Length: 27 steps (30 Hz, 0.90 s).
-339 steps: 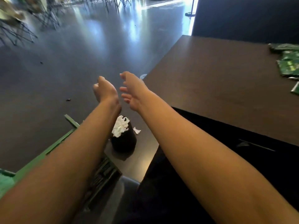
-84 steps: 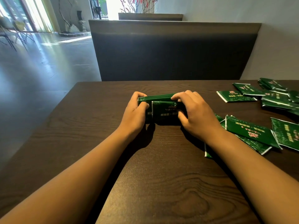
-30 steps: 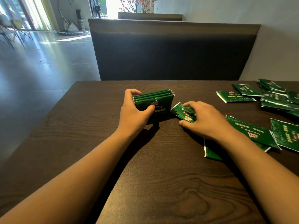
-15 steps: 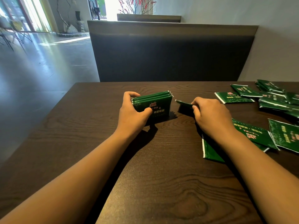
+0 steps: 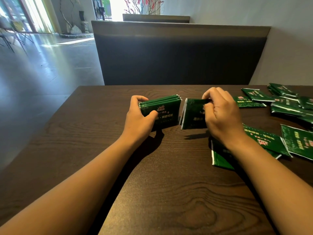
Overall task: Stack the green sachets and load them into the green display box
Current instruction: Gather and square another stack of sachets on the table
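**Left hand holds stack on edge, right hand holds one sachet beside it**

We see the left hand [image 5: 138, 118] gripping a stack of green sachets [image 5: 163, 110], thumb on the near face, fingers curled over the far-left corner. The stack stands upright on its long edge on the dark wood table [image 5: 160, 192], about four sachets thick, printed face toward the camera.

Just right of the stack, a small gap apart, the right hand [image 5: 221, 116] pinches a single green sachet [image 5: 193, 114], fingers curled over its top edge. This sachet is also upright on edge, its lower edge at or just off the tabletop; we cannot tell which because of motion blur. Its white-edged left end faces the stack.

Right of the stack, well beyond the right hand, loose sachets [image 5: 286, 106] lie flat in a scattered pile toward the far-right table edge. More flat sachets [image 5: 298, 141] sit nearer the camera on that side, and one [image 5: 220, 158] lies partly under the right forearm.

The green display box is not in view, so we cannot tell where it is.

Behind the stack, past the far table edge, stands a dark booth backrest [image 5: 177, 55]. Left of the table is glossy grey floor [image 5: 33, 73].
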Motion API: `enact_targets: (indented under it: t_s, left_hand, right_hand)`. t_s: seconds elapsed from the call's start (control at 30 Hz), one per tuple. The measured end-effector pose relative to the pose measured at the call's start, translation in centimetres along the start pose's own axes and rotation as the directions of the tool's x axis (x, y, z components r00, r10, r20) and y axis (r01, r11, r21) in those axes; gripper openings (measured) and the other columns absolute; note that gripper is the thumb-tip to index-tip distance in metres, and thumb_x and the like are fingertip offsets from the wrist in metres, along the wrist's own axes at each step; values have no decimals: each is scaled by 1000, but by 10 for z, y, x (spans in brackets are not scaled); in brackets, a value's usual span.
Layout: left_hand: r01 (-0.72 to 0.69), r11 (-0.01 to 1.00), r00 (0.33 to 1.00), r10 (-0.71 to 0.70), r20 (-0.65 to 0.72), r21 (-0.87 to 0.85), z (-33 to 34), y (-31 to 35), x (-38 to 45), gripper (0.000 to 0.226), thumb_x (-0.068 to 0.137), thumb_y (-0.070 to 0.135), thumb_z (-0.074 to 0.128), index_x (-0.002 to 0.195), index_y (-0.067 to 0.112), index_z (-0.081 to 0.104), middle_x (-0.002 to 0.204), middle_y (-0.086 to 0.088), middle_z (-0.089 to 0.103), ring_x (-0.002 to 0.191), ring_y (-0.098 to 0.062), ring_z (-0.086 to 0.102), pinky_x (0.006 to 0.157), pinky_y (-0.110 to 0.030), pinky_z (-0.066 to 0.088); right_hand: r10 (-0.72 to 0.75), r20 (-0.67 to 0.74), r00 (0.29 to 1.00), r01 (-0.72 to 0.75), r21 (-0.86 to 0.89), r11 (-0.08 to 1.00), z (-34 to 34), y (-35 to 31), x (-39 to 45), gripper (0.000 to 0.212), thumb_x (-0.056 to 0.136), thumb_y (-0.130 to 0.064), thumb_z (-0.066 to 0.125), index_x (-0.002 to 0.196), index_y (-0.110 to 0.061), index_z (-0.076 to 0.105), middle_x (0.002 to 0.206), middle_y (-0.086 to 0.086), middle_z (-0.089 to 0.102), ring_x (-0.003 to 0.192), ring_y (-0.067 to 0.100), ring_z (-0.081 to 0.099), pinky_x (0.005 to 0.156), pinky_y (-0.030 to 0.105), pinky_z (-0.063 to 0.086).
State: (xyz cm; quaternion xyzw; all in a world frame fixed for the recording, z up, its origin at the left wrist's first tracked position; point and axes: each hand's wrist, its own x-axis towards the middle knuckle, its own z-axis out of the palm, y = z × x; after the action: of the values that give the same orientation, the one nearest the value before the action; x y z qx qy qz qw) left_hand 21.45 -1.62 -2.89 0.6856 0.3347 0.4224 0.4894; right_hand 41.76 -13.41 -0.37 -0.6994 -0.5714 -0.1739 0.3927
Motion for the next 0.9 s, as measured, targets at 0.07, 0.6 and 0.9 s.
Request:
enact_targets:
  t_s: [0.07,0.6,0.9]
  left_hand:
    - [7,1000,999,-6,54,-8,1,3,-2,35,96,2,61,119,20,43,115,0,58,107,-19,66,79,-39,65]
    - [-191,979,947,167,276,64,5,5,-8,46,91,1,71,122,17,41,118,-4,59,103,-19,71,78,-42,65]
    - [-236,962,940,191,282,135,5,4,-5,59,85,3,77,128,22,41,121,2,54,109,-16,65,89,-43,61]
  right_hand:
    - [-34,94,995,34,-2,999,7,-3,-3,12,84,-10,50,93,-14,56,93,2,53,89,24,49,72,38,42]
    - [-40,346,937,-25,183,983,24,-23,-16,81,87,-17,70,152,-40,27,162,-6,10,148,26,24,105,36,38]
    - [-38,434,900,-23,134,991,24,-24,-14,64,92,-18,62,146,-35,33,130,-5,25,116,21,48,87,33,51]
